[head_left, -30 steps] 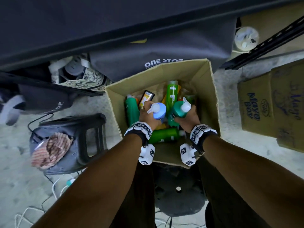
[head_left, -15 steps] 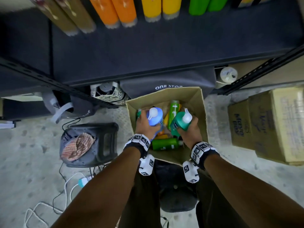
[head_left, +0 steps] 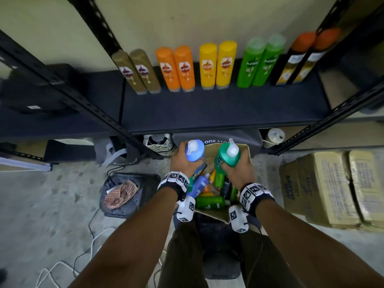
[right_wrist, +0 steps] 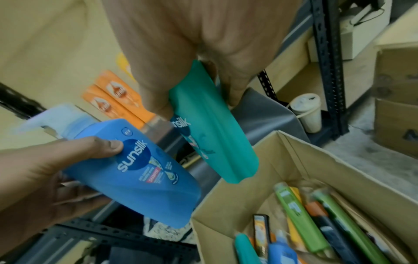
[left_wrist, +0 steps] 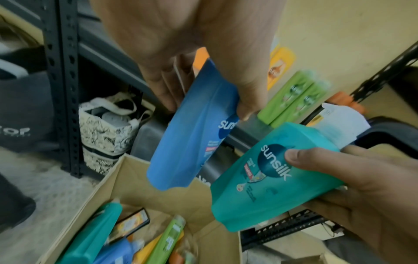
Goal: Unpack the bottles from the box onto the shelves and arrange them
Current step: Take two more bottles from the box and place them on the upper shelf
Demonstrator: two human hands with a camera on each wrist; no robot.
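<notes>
My left hand grips a blue pump bottle, lifted above the open cardboard box. A teal-green pump bottle is held in my right hand beside it, also clear of the box. Several more bottles lie inside the box. On the dark shelf ahead stand pairs of brown, orange, yellow, green and black bottles in a row at the back.
Black slotted uprights frame the shelf. Taped cartons sit on the floor at the right, a black stool with a cloth at the left, white cables near it. A patterned bag and a grey bag sit under the shelf.
Both hands have lifted the blue and teal-green bottles up out of the box. My head has tilted up, bringing the shelf and its bottle row into view.
</notes>
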